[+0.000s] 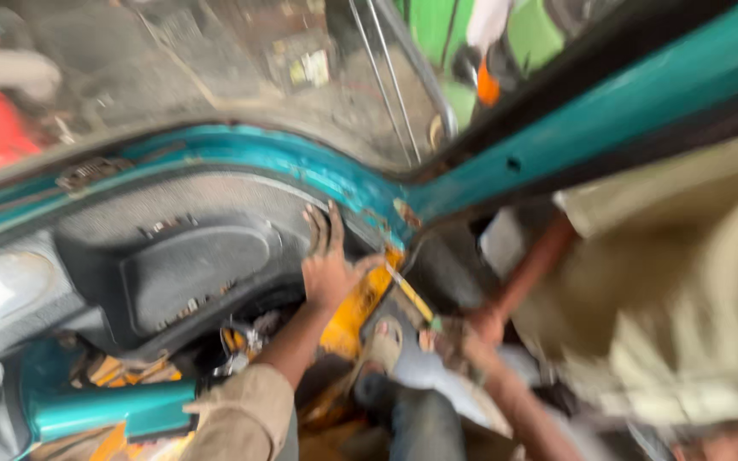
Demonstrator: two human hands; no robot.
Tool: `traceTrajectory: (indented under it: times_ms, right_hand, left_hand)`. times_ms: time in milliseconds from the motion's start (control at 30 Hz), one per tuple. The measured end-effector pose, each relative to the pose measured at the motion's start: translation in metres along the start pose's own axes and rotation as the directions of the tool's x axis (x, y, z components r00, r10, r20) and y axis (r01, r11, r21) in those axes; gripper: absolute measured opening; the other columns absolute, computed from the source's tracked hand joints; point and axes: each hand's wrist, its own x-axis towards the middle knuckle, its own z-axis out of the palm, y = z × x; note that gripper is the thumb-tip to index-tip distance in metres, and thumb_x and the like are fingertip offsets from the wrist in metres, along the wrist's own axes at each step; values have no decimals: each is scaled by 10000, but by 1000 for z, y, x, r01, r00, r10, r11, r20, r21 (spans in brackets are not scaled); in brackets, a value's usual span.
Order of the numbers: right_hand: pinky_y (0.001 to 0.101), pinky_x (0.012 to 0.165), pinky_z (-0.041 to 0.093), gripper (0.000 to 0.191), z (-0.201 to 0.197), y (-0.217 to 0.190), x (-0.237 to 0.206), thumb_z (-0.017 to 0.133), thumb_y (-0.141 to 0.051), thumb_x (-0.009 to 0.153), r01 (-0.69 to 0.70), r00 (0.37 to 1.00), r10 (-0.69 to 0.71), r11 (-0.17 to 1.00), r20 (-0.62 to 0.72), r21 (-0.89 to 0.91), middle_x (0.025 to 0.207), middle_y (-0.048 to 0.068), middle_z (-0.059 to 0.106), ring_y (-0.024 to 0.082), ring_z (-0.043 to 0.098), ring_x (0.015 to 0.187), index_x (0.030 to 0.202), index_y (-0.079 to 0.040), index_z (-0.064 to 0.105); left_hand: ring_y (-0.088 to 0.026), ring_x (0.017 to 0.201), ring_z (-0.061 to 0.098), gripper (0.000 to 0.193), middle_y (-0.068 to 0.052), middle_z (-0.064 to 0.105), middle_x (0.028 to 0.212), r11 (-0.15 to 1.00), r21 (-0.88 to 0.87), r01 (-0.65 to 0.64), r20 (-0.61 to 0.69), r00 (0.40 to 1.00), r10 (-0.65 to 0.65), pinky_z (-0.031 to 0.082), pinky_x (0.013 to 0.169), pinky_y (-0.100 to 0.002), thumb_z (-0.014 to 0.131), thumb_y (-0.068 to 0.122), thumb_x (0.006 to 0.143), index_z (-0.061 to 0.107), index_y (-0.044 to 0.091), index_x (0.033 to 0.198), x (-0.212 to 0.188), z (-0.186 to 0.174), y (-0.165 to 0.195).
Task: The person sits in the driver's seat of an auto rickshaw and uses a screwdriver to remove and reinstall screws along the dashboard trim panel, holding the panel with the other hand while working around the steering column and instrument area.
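I am inside a small vehicle with a teal frame (318,171). My left hand (328,260) lies flat with its fingers apart, pressed on the black dashboard panel (190,265) right under the teal windscreen edge. A tan sleeve covers that arm. My right hand (467,341) is lower and to the right, blurred, and looks closed on the end of a thin yellow tool (409,293). The tool points up-left toward a yellow body part (356,312) below my left hand.
A reddish-brown pipe (531,265) rises just right of my right hand. A teal bar (113,410) crosses the lower left. A foot in a sandal (383,340) and a dark trouser leg sit between my arms. Pale cloth (685,299) fills the right. The windscreen (241,68) shows dusty ground.
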Motion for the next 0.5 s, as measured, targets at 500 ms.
traceTrajectory:
  times_ms: [500]
  right_hand:
    - [272,514,397,325,10,-40,4,654,-363,1013,126,918,-328,776,-224,-618,743,-23,544,93,522,578,1205,-102,670]
  left_hand:
    - [-587,1425,371,1288,-466,325,1506,999,-21,-42,-57,998,41,565,946,-516,720,793,691,275,-21,1584,4,8,-4]
